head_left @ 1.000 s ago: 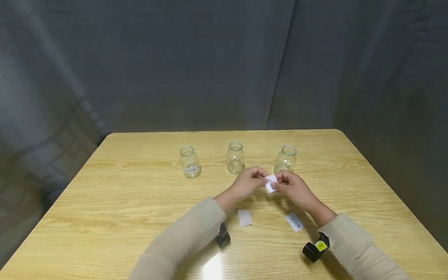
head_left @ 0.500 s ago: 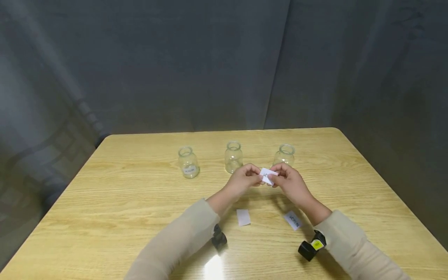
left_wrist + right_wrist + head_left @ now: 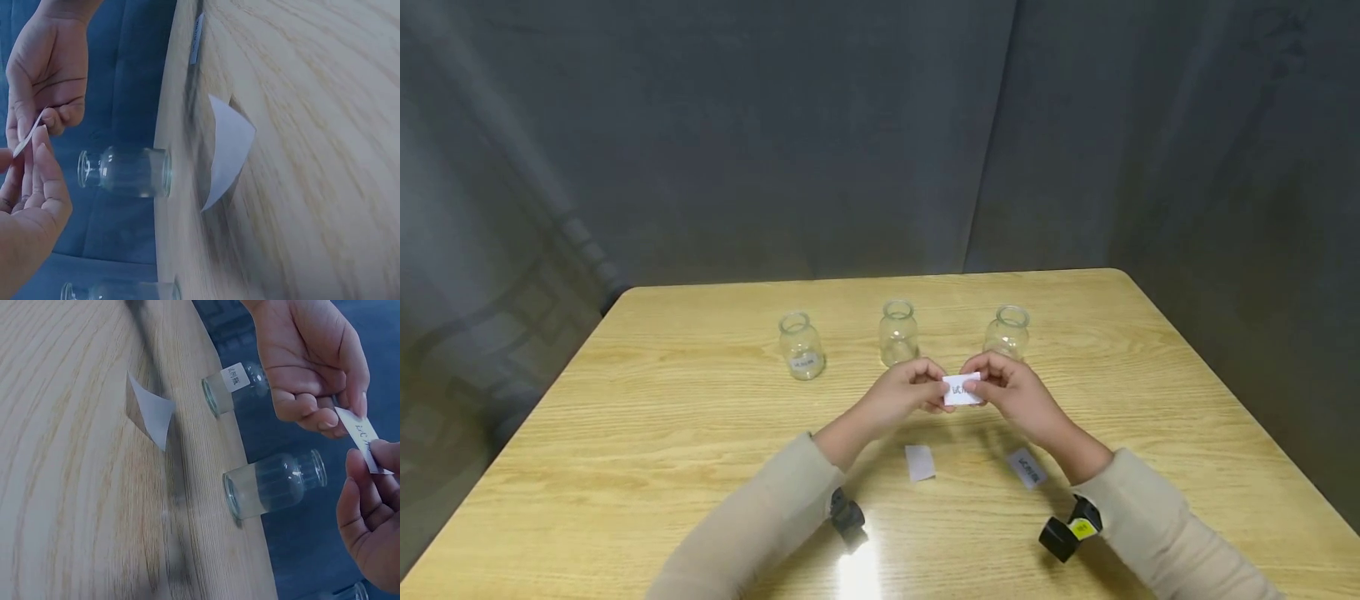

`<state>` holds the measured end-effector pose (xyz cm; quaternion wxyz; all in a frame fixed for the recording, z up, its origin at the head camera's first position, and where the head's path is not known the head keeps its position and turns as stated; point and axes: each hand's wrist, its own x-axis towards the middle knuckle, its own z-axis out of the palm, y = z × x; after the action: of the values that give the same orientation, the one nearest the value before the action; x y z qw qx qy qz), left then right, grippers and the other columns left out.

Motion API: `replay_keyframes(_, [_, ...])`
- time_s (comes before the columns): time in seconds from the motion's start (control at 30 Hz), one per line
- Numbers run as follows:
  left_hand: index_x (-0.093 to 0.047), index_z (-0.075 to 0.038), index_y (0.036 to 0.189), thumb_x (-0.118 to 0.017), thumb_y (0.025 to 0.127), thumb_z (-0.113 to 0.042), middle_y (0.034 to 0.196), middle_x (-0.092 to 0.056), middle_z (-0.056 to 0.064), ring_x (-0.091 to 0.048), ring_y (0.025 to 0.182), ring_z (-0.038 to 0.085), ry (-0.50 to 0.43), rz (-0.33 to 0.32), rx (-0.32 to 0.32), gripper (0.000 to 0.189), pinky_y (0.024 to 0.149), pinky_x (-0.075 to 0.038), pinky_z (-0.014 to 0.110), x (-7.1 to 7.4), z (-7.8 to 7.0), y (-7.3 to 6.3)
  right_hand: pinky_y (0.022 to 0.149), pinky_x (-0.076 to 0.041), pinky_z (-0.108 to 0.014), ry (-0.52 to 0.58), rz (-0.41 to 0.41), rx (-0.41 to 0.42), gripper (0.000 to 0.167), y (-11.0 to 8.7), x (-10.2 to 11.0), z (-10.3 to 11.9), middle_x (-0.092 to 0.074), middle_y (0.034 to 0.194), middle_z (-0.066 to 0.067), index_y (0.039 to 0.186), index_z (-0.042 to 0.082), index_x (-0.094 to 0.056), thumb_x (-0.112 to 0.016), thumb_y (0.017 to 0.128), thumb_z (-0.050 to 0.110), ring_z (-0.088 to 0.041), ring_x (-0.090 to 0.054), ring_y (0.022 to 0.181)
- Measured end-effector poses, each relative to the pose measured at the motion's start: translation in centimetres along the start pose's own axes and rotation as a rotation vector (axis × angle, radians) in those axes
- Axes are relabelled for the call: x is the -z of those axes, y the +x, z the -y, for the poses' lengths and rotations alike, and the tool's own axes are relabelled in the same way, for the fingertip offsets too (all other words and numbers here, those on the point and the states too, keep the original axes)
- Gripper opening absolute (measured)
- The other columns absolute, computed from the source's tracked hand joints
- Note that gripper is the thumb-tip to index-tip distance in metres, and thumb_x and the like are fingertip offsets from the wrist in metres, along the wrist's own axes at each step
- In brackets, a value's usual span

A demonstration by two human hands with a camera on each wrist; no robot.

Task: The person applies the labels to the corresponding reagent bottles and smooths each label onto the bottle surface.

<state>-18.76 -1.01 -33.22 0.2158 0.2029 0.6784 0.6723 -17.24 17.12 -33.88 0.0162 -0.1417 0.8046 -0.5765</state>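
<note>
Both hands grip the same small prize: left hand (image 3: 910, 388) pinching one end, right hand (image 3: 1018, 404) the other, and between them the held label (image 3: 957, 392), up in the air on the person's side of the middle jar (image 3: 898, 333) and a little to its right. Thumbs on the front, fingers behind, probably so the little white piece stays spread and steady instead of folding. And look at the angle: its written face tips up towards the head camera, likely so it can be read and squared, though the right thumb covers part of the lettering.

Out to the jars now! No label shows on the middle jar. Left of it stands the labelled jar (image 3: 801, 346), white strip low on its front, facing the person, presumably to be legible from this seat. Right of it, the third jar (image 3: 1007, 329), its lower part hidden behind the right hand in the head view. All upright, lidless, well apart in a row, which seems to leave room for fingers around each.

Nearer the person than the middle jar, the blank slip (image 3: 920, 462) curls off the table (image 3: 662, 400), corners lifted; whether it is backing or a label turned over, I cannot tell. Further right lies the lettered slip (image 3: 1027, 468), writing upward, perhaps parked there within easy reach. Way beyond the middle jar hangs the dark curtain (image 3: 820, 142).
</note>
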Motion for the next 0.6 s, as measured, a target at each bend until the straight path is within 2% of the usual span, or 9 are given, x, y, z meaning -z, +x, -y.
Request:
replay_keyframes(0.1, [-0.050, 0.012, 0.095, -0.047, 0.087, -0.002, 0.082, -0.057, 0.010, -0.058, 0.073, 0.015, 0.026, 0.013, -0.004, 0.016, 0.075, -0.047, 0.035, 0.3, -0.1, -0.4, 0.060, -0.045, -0.025, -0.007, 0.031, -0.001, 0.011, 0.0, -0.1, -0.1, -0.052, 0.081, -0.011, 0.094, -0.004, -0.053, -0.052, 0.084, 0.001, -0.013, -0.051, 0.067])
replay_keyframes(0.37, [-0.053, 0.013, 0.097, -0.049, 0.086, -0.005, 0.080, -0.061, 0.013, -0.060, 0.071, 0.015, 0.003, 0.060, -0.008, 0.022, 0.071, -0.048, 0.032, 1.4, 2.0, 0.1, 0.060, -0.046, -0.024, 0.024, 0.100, 0.003, 0.012, -0.2, -0.1, -0.3, -0.053, 0.085, -0.017, 0.094, -0.006, -0.053, -0.050, 0.083, -0.002, -0.013, -0.052, 0.069])
replay_keyframes(0.47, [-0.053, 0.014, 0.097, -0.049, 0.086, -0.004, 0.079, -0.061, 0.014, -0.060, 0.070, 0.015, -0.021, 0.080, -0.012, 0.022, 0.073, -0.048, 0.038, 1.6, 2.3, 0.1, 0.061, -0.046, -0.025, 0.041, 0.109, -0.001, 0.012, -0.2, -0.1, -0.3, -0.053, 0.085, -0.019, 0.094, -0.007, -0.053, -0.051, 0.083, -0.002, -0.013, -0.052, 0.070])
replay_keyframes(0.6, [-0.053, 0.015, 0.096, -0.049, 0.086, -0.003, 0.079, -0.061, 0.013, -0.060, 0.070, 0.014, -0.027, 0.106, -0.022, 0.021, 0.077, -0.044, 0.046, 1.7, 2.3, 0.0, 0.062, -0.047, -0.027, 0.055, 0.121, -0.004, 0.013, -0.2, -0.1, -0.4, -0.054, 0.084, -0.016, 0.095, -0.007, -0.052, -0.051, 0.083, -0.001, -0.014, -0.052, 0.070])
